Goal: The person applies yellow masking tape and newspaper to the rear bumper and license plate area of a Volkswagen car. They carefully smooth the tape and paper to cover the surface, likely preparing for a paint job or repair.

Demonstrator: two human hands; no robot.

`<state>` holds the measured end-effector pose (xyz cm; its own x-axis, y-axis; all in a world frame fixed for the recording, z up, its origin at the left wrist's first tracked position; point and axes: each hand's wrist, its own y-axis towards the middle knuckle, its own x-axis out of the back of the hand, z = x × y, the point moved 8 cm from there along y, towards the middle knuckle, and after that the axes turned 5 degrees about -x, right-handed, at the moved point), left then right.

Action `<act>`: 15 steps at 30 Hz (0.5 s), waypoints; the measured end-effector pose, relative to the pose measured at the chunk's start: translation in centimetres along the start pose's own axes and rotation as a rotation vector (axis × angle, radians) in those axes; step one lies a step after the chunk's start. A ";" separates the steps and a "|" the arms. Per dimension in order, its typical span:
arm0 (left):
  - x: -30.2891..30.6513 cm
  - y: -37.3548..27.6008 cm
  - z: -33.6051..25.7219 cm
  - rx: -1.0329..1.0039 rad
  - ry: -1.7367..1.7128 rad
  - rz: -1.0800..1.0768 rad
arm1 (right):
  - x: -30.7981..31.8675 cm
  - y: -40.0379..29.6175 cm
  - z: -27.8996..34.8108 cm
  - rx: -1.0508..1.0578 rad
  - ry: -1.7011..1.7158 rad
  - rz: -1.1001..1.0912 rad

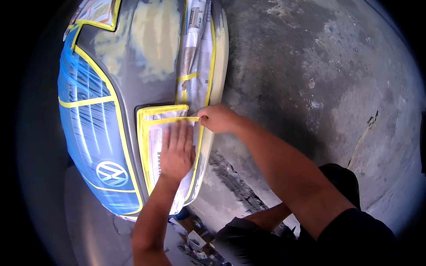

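A car's painted panel (143,88), grey with cream filler patches, stands before me, partly masked. My left hand (178,149) lies flat, fingers extended, on newspaper (154,136) edged with yellow masking tape. Just above its fingertips a strip of yellow masking tape (166,120) runs across the paper. The fingers of my right hand (214,118) pinch that strip's right end near the panel's edge. More taped newspaper (203,63) covers the long recess above. On the left, blue plastic film (96,129) with yellow tape covers the part bearing a Volkswagen emblem (112,174).
Stained concrete floor (283,66) spreads to the right, with a loose thin strip (359,141) on it. A broken, rough groove (239,186) crosses the floor below. Mixed litter, including a white box (196,240), lies at the bottom.
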<state>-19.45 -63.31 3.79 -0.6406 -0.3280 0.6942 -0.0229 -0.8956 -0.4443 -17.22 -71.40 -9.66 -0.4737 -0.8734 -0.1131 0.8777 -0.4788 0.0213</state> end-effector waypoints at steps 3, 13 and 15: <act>-1.7 -0.7 -2.3 -0.133 -0.061 -0.037 | -0.7 0.1 -0.3 -0.031 0.054 -0.001; -4.0 0.5 -2.7 0.014 0.252 0.149 | -0.9 0.9 0.5 -0.043 0.074 -0.095; -3.9 0.9 -2.6 0.002 0.313 0.180 | -1.1 1.1 0.7 -0.046 0.055 -0.104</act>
<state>-18.96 -62.07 -0.82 -0.8382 -0.3731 0.3978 0.1130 -0.8324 -0.5425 -15.83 -71.05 -8.86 -0.5588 -0.8123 -0.1670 0.8270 -0.5609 -0.0389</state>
